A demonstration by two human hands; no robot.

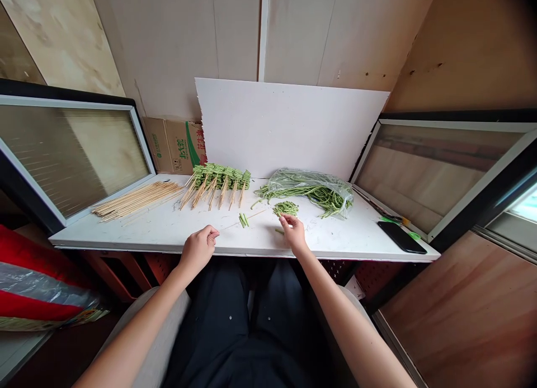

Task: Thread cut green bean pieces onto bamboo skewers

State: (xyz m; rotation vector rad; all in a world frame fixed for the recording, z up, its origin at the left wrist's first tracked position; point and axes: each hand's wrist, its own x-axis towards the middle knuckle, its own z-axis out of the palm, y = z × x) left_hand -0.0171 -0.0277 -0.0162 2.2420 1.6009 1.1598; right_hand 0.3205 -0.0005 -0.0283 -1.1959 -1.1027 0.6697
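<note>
My left hand (198, 247) is closed in a pinch on one end of a thin bamboo skewer (251, 215) that carries a few short green bean pieces (243, 219) near its middle. My right hand (293, 232) reaches into a small heap of cut green bean pieces (286, 208), its fingers pinched on a piece. Both hands rest on the white table (168, 231), near its front edge.
A row of finished bean skewers (218, 184) lies at the back. A pile of bare skewers (134, 200) is on the left. A plastic bag of long beans (312, 189) sits right of centre. A black phone (401, 237) and green-handled tool (392, 218) lie far right.
</note>
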